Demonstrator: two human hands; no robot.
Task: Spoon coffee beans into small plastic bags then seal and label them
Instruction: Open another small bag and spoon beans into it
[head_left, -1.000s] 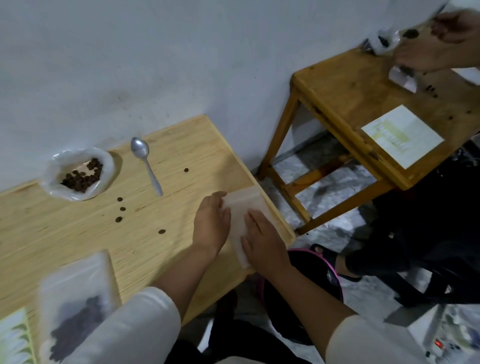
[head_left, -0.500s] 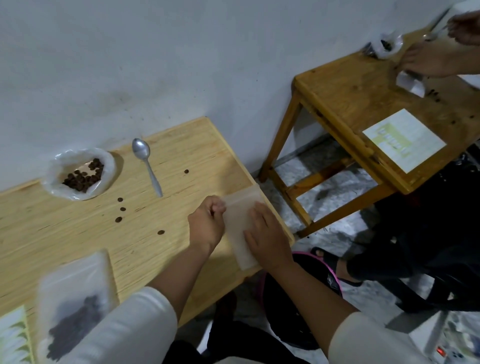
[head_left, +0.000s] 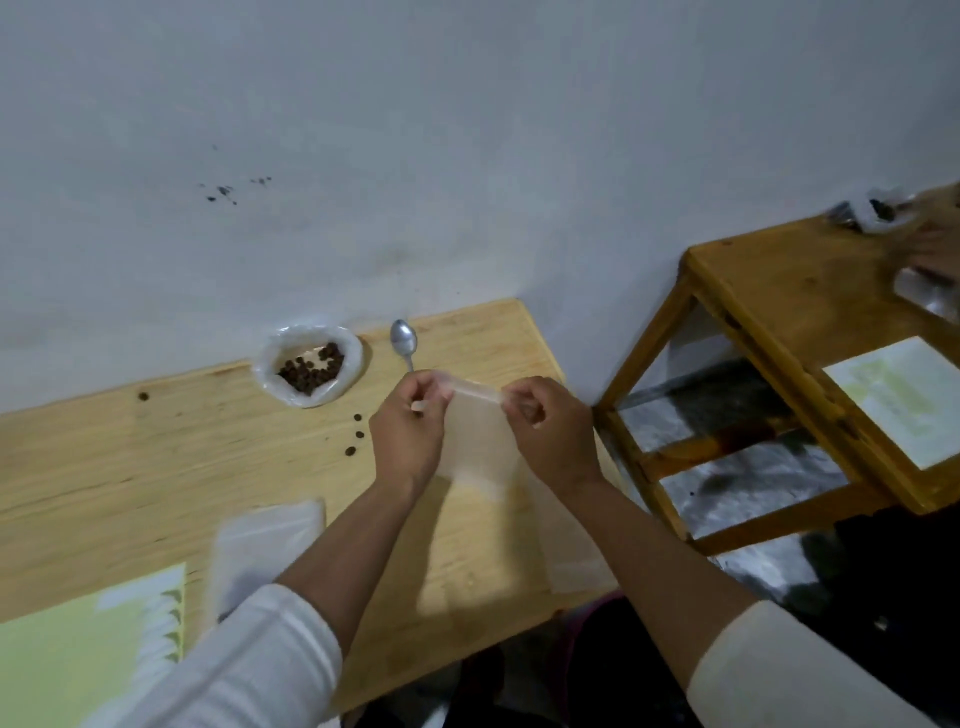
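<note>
Clearly we were opening the empty plastic bag (head_left: 478, 436), lifted just in front of the spoon (head_left: 404, 340), left hand (head_left: 408, 436) and right hand (head_left: 550, 434) each pinching a top corner, so gentle, even pulling should part the mouth without tearing.

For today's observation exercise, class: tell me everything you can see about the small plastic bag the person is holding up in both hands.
The small plastic bag is thin, clear to milky film, roughly rectangular and looks empty. It hangs upright above the light wooden table, its bottom edge blurred. The left hand and the right hand each pinch a top corner, stretching the thicker top strip between them. Nothing else touches it. Whether the top is open or sealed cannot be told.
</note>
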